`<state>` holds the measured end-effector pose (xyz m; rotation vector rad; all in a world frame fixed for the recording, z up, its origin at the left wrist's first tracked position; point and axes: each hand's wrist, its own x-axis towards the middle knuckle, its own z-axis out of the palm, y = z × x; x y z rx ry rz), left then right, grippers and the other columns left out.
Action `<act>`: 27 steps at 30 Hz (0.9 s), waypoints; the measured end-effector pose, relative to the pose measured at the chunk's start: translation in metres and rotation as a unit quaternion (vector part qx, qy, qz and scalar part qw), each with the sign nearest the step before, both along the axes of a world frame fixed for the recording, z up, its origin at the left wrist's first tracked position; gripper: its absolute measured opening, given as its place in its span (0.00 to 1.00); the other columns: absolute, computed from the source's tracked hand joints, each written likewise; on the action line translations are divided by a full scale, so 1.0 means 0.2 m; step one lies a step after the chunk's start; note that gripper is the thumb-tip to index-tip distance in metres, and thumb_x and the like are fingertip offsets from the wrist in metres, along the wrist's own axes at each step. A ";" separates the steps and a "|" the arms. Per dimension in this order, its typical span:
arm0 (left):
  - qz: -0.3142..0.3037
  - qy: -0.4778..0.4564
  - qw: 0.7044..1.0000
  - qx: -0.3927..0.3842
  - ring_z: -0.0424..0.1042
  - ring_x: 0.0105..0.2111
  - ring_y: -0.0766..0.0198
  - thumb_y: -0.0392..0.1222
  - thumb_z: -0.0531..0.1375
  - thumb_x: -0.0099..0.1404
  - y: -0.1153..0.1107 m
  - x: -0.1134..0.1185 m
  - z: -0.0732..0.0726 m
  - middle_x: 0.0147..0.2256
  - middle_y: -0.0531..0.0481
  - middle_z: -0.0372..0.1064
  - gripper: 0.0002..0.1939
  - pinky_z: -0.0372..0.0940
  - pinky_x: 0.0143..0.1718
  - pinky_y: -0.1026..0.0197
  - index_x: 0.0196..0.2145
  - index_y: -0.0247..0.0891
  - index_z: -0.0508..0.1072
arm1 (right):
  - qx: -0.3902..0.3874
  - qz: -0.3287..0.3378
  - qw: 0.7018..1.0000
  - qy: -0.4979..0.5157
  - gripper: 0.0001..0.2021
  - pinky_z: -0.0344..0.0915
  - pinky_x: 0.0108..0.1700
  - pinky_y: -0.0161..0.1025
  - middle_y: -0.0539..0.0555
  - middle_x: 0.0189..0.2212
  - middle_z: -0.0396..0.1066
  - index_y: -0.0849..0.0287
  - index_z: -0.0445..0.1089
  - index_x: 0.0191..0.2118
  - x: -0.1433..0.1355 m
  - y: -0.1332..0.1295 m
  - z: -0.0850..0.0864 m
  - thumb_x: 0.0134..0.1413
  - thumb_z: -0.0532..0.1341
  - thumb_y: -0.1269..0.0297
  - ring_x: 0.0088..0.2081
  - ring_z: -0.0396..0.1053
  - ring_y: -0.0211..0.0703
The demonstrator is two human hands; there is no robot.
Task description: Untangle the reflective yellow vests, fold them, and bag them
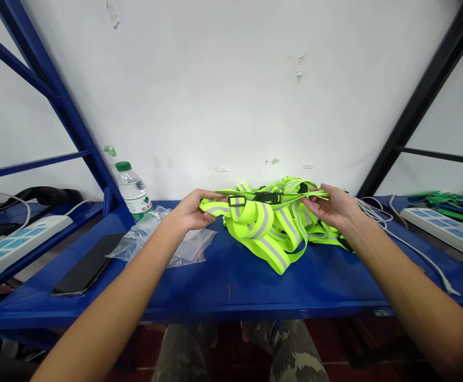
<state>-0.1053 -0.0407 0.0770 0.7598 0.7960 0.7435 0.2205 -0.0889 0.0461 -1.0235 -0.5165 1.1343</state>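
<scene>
A neon yellow-green reflective strap [215, 206] with grey stripes is stretched between my two hands, just above the blue shelf [231, 297]. My left hand [195, 209] is closed on its left end, beside a black slide adjuster [237, 201]. On the right, my right hand [331, 207] pinches the other end of the same strap. A black side-release buckle [268, 198] sits on the strap between the hands. Behind and below lies a tangled heap of similar reflective straps [283, 239], some loops hanging toward the front.
Clear plastic bags [191, 246] lie left of the straps, near a water bottle with a green cap [134, 191] and a black phone [88, 264]. A white cable [414, 249] runs along the right. Power strips [20, 241] flank the shelf, beyond blue and black frame posts [410, 101].
</scene>
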 end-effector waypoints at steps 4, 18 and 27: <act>-0.005 -0.031 0.999 0.035 0.64 0.17 0.71 0.27 0.60 0.55 0.02 0.00 -0.02 0.24 0.49 0.68 0.09 0.56 0.10 0.71 0.36 0.29 0.71 | -0.048 0.058 0.997 -0.011 0.10 0.76 0.35 0.39 0.60 0.34 0.74 0.58 0.65 0.41 -0.02 -0.05 -0.02 0.65 0.51 0.60 0.36 0.77 0.44; 0.028 0.119 0.984 0.130 0.61 0.17 0.72 0.31 0.61 0.55 -0.07 0.13 0.04 0.21 0.52 0.63 0.02 0.55 0.13 0.71 0.29 0.30 0.72 | 0.131 0.148 0.587 -0.785 0.16 0.59 0.31 0.38 0.54 0.23 0.73 0.59 0.74 0.44 -0.58 -0.24 -0.13 0.53 0.63 0.55 0.28 0.71 0.47; 0.053 0.387 0.811 0.435 0.60 0.19 0.71 0.39 0.66 0.53 -0.25 0.18 0.22 0.27 0.51 0.67 0.29 0.53 0.16 0.67 0.53 0.33 0.72 | 0.223 0.165 0.885 -0.375 0.15 0.66 0.37 0.37 0.53 0.31 0.75 0.59 0.70 0.34 -0.59 -0.04 -0.02 0.61 0.52 0.55 0.33 0.72 0.42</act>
